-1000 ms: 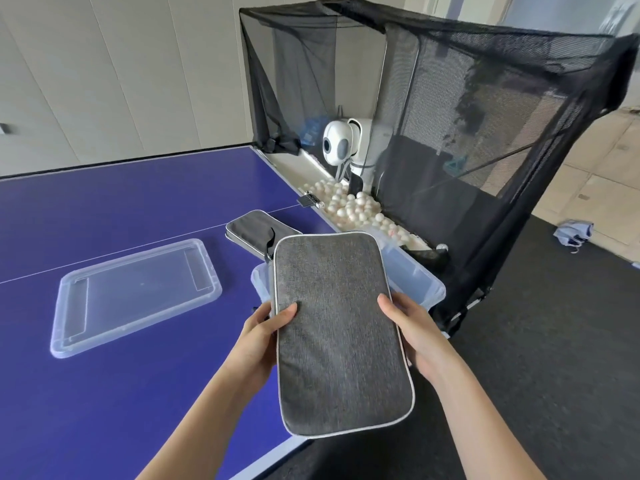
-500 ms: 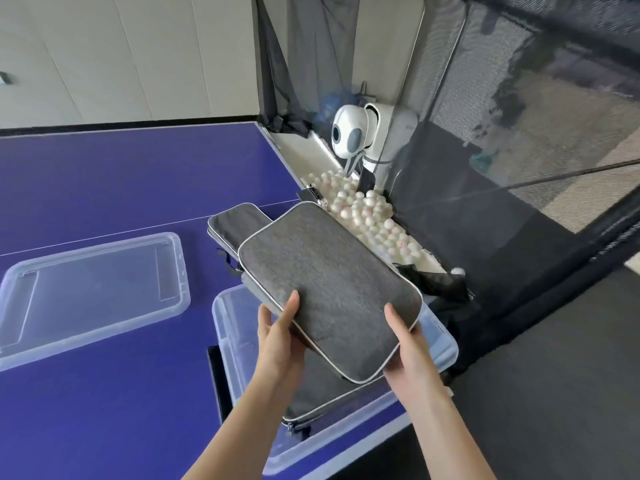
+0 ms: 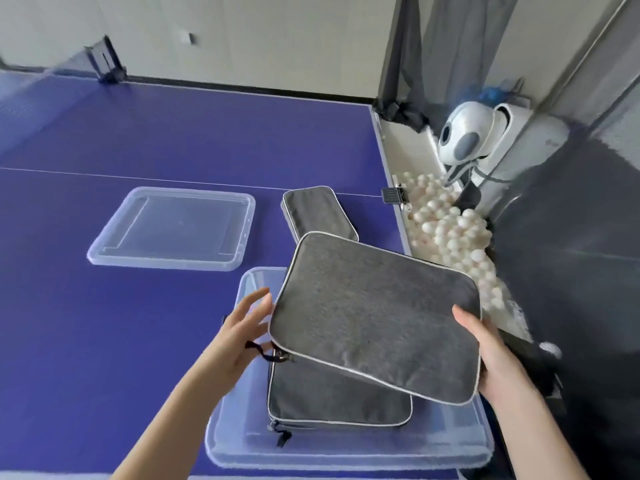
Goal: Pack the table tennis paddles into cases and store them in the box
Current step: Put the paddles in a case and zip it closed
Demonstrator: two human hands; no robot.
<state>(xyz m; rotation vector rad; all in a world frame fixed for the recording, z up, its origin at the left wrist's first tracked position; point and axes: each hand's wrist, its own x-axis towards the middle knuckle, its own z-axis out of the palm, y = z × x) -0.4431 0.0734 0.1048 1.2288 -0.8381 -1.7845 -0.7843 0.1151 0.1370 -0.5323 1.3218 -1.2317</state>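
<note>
A grey paddle case with white piping hangs tilted over the clear plastic box at the table's near right corner. My right hand grips its right edge, thumb on top. My left hand is at its left edge with fingers spread and straight, by the black zipper pull; its fingertips seem just off the case. A second grey case lies flat inside the box. A third grey case rests on the blue table behind the box.
The box's clear lid lies on the blue table to the left. Beyond the table's right edge, a tray of several white balls, a white ball machine and black netting stand close by.
The held case has swung lower and flatter over the box. My left hand has let go of its edge and spread open. The camera has tilted further down and left.
</note>
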